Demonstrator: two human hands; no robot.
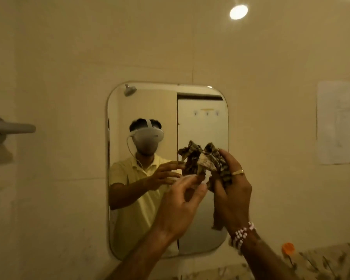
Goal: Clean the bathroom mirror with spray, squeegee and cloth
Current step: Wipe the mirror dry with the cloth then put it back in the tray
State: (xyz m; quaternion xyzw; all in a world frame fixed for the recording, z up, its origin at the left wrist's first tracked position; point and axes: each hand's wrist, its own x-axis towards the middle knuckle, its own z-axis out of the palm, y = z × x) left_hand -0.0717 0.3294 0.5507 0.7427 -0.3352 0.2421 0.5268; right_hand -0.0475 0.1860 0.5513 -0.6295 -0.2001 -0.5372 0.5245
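Beige tiled wall fills the frame around one rounded-rectangle frameless glass mirror, hung at centre, as the cloth stage of the clean appears to be in hand. No spray bottle or squeegee is in view. Two bare hands rise from 6 o'clock in front of the lower right of the glass. The right hand, at 4 o'clock of the mirror, has its fingers closed around one crumpled brown-and-cream striped cloth, whose loose tail hangs below the palm; whether the bunched top touches the glass cannot be told. The left hand, just beside it at 5 o'clock, reaches in with fingers loosely spread and curled, holding nothing, its fingertips at the cloth's lower folds. The next move likely calls for gathering the cloth into a firm pad, then pressing it flat to the glass. Counted: one ceiling light at 1 o'clock, one paper sheet at 3 o'clock, one grey fixture at 9 o'clock, one small orange cap at 4 o'clock.
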